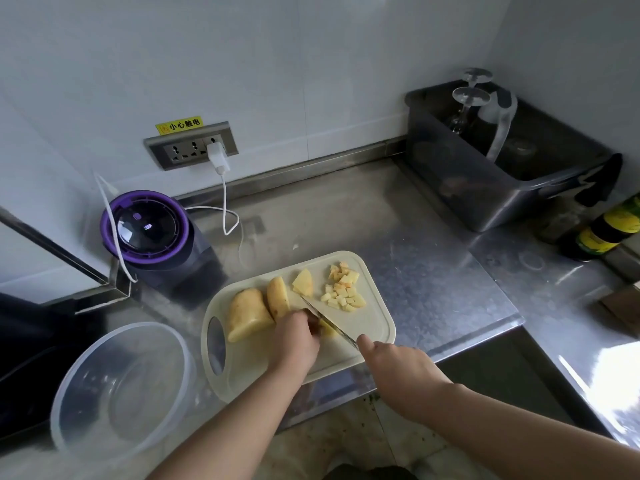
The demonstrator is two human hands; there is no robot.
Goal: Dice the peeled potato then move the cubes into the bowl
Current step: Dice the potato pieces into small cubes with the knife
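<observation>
On the near middle of the cutting board [377, 327], the left hand [296, 341] curls its fingers [300, 319] over a small potato piece [327, 330], pinning it. The right hand [391, 365] grips the knife [329, 320], blade slanting across that piece. Dicing looks partway done: cubes [343, 289] lie far right, big chunks [247, 318] remain left. Next comes a straight downward cut clear of the fingertips. Both forearms reach in from the near side. The bowl [86, 393], left on the bench [415, 254], holds no cubes.
</observation>
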